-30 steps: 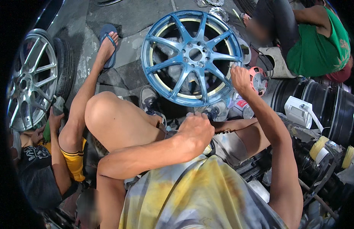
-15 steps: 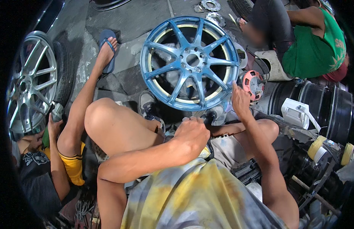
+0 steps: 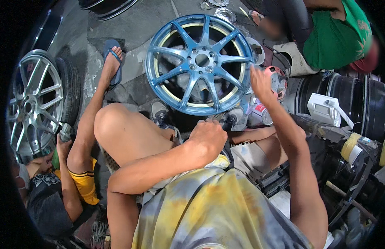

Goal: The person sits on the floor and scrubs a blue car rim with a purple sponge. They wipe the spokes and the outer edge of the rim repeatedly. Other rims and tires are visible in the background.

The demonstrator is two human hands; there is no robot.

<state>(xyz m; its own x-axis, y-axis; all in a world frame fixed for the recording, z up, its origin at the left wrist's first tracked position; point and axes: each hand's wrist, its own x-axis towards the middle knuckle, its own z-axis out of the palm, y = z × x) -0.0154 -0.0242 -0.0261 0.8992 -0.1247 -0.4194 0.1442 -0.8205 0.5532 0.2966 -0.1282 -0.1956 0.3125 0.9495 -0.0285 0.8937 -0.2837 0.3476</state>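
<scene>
A blue multi-spoke wheel rim (image 3: 186,66) lies in front of my knees, with a cream ring showing inside its edge. My right hand (image 3: 262,86) is at the rim's right edge, its fingers closed against the outer lip and partly blurred. My left hand (image 3: 208,139) is closed in a fist before my lap, back of the hand up. Whatever it may hold is hidden, though something dark shows just beyond the knuckles. Below the rim, a grey shoe (image 3: 160,112) is visible. Close to my right forearm stands a can (image 3: 261,113) with a red-and-white label.
At left, a person's hand (image 3: 64,143) holds a grey object beside a silver wheel (image 3: 39,101) and a tire (image 3: 70,85). A person in a green top (image 3: 331,39) sits at far right. Black rims (image 3: 346,93), a white box-shaped device (image 3: 324,108) and a red round part (image 3: 278,81) lie right.
The blue rim appears slightly turned, its spokes at different angles. My right hand has moved a little along its edge. My left fist stays nearly still; the whole view has shifted slightly.
</scene>
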